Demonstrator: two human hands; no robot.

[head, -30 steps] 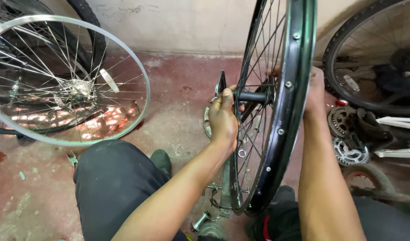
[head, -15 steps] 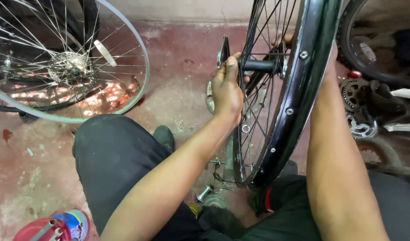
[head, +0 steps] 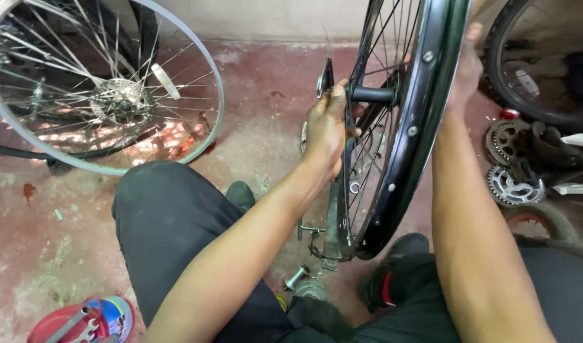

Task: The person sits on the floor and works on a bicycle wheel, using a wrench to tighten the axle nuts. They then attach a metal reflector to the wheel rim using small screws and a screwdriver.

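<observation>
The black-rimmed wheel (head: 413, 127) stands upright between the person's knees on the red floor (head: 253, 140), left hand (head: 326, 127) wrapped round the axle end and truing-stand upright, right hand (head: 464, 70) pressed on the far rim, fingers hidden so its grip can't be told. It's probably light but stiff, with easily bent spokes, so rim and axle look like the safest holds.

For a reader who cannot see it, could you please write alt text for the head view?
A seated person steadies an upright black-rimmed spoked bicycle wheel, left hand gripping at its black hub axle and right hand on the rim's far side. A silver-rimmed spoked wheel leans at left on the worn red concrete floor; toothed metal sprockets lie at right.
</observation>
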